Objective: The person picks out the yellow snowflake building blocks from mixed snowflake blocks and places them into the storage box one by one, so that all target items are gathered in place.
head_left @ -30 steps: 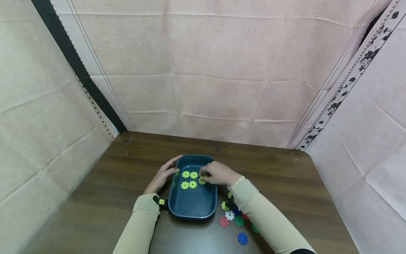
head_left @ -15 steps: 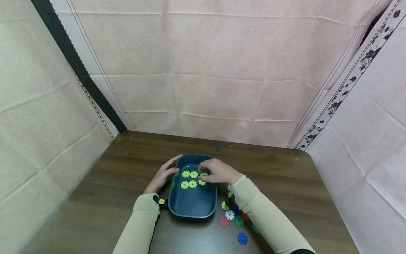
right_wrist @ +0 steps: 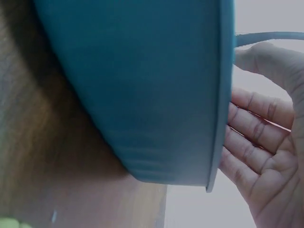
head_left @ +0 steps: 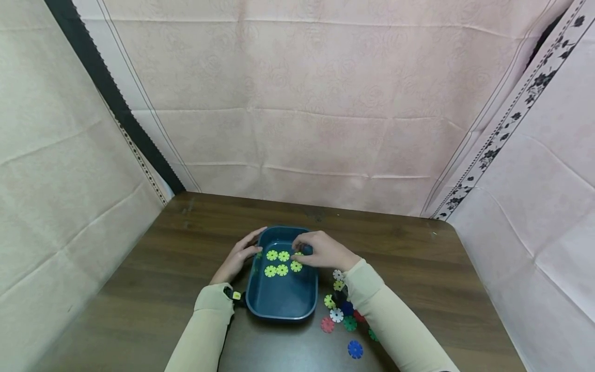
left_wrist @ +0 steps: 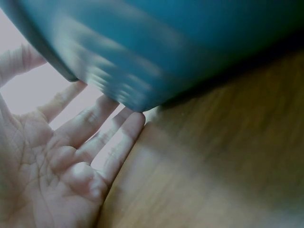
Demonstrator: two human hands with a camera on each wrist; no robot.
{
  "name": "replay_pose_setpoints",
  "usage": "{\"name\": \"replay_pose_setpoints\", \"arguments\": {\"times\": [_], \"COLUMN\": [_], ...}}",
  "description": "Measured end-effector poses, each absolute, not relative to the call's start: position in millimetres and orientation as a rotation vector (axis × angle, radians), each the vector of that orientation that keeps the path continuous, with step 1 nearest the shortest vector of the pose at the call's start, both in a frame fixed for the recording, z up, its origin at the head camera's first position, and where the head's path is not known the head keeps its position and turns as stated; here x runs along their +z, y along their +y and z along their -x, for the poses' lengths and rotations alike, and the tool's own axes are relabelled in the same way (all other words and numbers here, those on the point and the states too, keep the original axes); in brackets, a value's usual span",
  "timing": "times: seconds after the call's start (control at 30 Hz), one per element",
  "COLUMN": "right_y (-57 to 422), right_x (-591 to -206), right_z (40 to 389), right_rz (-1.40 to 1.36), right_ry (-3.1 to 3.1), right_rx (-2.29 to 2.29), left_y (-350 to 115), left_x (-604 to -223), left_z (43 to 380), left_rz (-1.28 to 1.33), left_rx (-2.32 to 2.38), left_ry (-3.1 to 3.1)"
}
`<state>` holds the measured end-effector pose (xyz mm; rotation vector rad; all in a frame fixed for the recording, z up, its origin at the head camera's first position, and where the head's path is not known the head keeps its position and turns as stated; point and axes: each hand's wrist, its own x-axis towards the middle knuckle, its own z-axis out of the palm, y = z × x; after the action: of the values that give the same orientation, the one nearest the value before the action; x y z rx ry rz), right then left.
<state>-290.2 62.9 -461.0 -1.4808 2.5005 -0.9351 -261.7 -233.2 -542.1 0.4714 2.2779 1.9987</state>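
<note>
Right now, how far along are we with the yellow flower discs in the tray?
Looks done: five yellow discs lie uncovered in the blue tray. In hand: the right hand is at a partly hidden sixth disc, grip unclear; the left hand touches the tray's side. Perhaps left: two more yellow discs on the table, near other-coloured discs.

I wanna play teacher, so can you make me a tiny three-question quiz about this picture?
1. Fill in the color: the flower-shaped pieces inside the blue tray are ____.
2. True or false: the left hand touches the tray.
3. Which piece on the table is nearest the bottom of the head view? A white, B blue, C pink.

Key: 1. yellow; 2. true; 3. B, the blue piece.
</note>
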Motion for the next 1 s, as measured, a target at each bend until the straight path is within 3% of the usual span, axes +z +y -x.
{"name": "replay_pose_setpoints", "arguments": {"times": [0.47, 1.0], "right_y": [90.2, 116.2], "right_x": [-454.8, -466.0], "right_z": [277.1, 269.1], "right_rz": [1.292, 1.257], "right_ry": [2.524, 2.501], "right_rx": [-1.241, -1.444], "left_y": [-232.7, -235.2], "left_x": [-542.2, -543.2], "left_z": [262.6, 262.3], "left_rz": [-0.439, -0.448], "left_rx": [2.006, 2.006], "left_ry": [2.252, 2.259]}}
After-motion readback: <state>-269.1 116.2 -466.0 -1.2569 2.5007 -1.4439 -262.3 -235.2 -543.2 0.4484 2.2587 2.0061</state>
